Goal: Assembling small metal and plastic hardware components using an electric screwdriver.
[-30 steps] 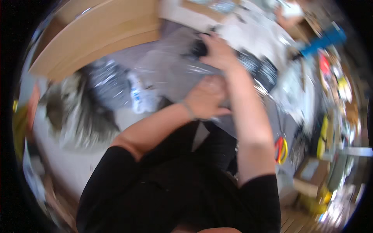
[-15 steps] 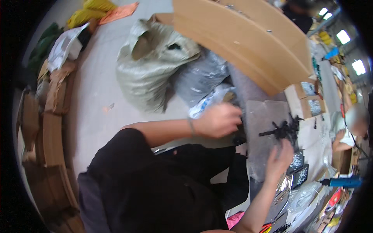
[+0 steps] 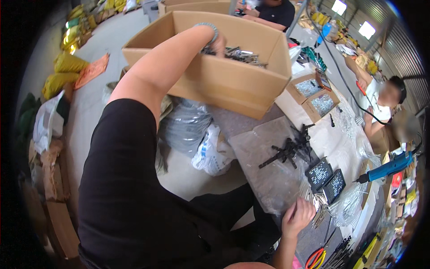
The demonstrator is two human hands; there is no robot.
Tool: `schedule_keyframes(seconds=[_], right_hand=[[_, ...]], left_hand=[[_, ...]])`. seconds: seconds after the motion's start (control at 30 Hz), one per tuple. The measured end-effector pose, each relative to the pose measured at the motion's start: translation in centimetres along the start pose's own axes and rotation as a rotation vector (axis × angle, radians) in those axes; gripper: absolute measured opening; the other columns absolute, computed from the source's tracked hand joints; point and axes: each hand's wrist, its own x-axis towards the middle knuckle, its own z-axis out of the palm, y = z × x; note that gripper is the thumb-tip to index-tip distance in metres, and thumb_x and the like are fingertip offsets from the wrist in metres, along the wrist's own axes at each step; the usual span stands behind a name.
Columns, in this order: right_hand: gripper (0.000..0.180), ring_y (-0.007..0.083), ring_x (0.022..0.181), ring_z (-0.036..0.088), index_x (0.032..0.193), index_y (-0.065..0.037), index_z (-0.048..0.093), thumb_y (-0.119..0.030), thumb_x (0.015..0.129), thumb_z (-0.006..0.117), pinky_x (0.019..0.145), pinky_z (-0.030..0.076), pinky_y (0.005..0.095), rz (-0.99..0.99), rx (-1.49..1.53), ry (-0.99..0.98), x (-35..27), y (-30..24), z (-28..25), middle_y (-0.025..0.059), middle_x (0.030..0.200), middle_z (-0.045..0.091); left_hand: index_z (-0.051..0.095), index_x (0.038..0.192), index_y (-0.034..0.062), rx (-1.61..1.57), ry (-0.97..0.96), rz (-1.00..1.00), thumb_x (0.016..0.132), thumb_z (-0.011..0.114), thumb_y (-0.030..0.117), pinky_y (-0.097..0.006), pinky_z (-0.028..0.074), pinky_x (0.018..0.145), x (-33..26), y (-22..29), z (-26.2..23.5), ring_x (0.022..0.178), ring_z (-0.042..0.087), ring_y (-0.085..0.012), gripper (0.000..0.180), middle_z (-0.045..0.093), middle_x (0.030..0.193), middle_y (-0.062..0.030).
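Observation:
My left hand (image 3: 218,46) reaches down inside a large cardboard box (image 3: 233,85), among dark and silvery metal parts (image 3: 244,55). Its fingertips are hidden there. Near the front edge of the bench, my right hand (image 3: 299,217) rests with loosely bent fingers apart and nothing visible in them. Beside it lies a bundle of thin metal strips (image 3: 319,208). Farther in, a pile of black parts (image 3: 291,150) sits on a clear plastic sheet (image 3: 264,179). Two black trays (image 3: 319,174) of small silvery pieces lie right of the sheet.
Small cartons of screws (image 3: 321,104) stand beyond the black parts. A blue electric screwdriver (image 3: 389,167) hangs at the right. Orange-handled pliers (image 3: 316,258) lie near the front. Bags (image 3: 186,125) sit on the floor at left. Two other people work across the bench.
My left hand has gone from beside the bench edge up and into the cardboard box. My right hand has drawn back from the black parts toward the metal strips. The view has shifted.

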Motion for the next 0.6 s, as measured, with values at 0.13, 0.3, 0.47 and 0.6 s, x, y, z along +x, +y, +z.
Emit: schedule_keyframes(seconds=[0.13, 0.3, 0.47, 0.6], right_hand=[[0.026, 0.0286, 0.093, 0.055, 0.101, -0.002, 0.056, -0.001, 0.075, 0.059, 0.090, 0.037, 0.0447, 0.066, -0.025, -0.061, -1.9, 1.1, -0.4, 0.0122, 0.098, 0.059], [0.024, 0.0292, 0.092, 0.055, 0.098, -0.002, 0.056, -0.003, 0.075, 0.058, 0.087, 0.038, 0.0463, 0.112, 0.021, -0.103, -1.7, 1.2, -0.3, 0.0113, 0.095, 0.058], [0.021, 0.0292, 0.090, 0.055, 0.096, -0.001, 0.057, -0.003, 0.075, 0.058, 0.084, 0.039, 0.0470, 0.132, 0.000, -0.130, -1.9, 1.2, -0.1, 0.0114, 0.094, 0.058], [0.022, 0.0320, 0.089, 0.056, 0.099, -0.002, 0.058, -0.006, 0.078, 0.058, 0.082, 0.042, 0.0454, 0.170, 0.065, -0.146, -0.9, 1.4, -0.7, 0.0122, 0.096, 0.059]], left_hand=[[0.040, 0.133, 0.0026, -0.214, -0.168, -0.063, 0.058, 0.069, 0.067, -0.046, 0.039, 0.093, -1.2, 1.7, 0.8, 0.121, 0.042, -0.0303, 0.103, 0.040, 0.138, -0.0147], [0.054, 0.119, 0.0003, 0.068, -0.136, -0.209, 0.066, 0.064, 0.064, -0.040, 0.046, 0.078, 5.1, -3.8, 4.2, 0.097, 0.057, -0.0270, 0.083, 0.056, 0.118, -0.0151], [0.056, 0.117, 0.0008, 0.011, -0.084, -0.214, 0.072, 0.065, 0.046, -0.049, 0.042, 0.084, 5.8, -2.0, 5.7, 0.089, 0.061, -0.0240, 0.064, 0.065, 0.103, -0.0115], [0.029, 0.136, 0.0045, -0.007, -0.074, -0.060, 0.069, 0.069, 0.050, -0.044, 0.039, 0.092, 3.0, -0.9, 5.4, 0.111, 0.051, -0.0364, 0.090, 0.052, 0.119, -0.0263]])
